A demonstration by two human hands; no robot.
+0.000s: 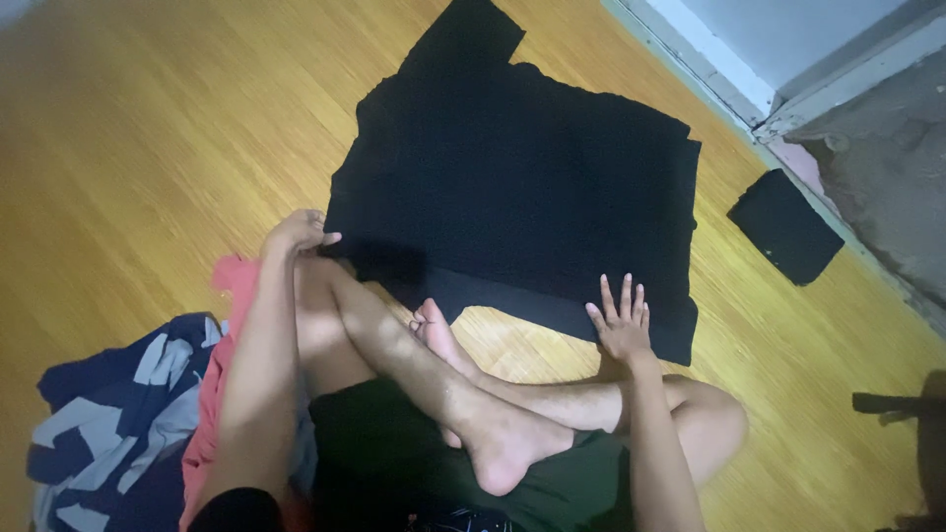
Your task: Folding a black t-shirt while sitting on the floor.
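Note:
A black shirt [522,187] lies spread flat on the wooden floor in front of my crossed legs. My left hand [299,232] pinches its near left corner, fingers closed on the cloth beside my knee. Over on the right, my right hand [621,320] presses flat on the shirt's near right edge with fingers spread. One sleeve of the shirt points away at the top.
A small folded black cloth [785,226] lies on the floor to the right, near the white wall trim [729,84]. A pile of clothes, one red [235,281] and one navy with grey patches [118,414], sits at my left side. A dark object [907,409] pokes in at the right edge.

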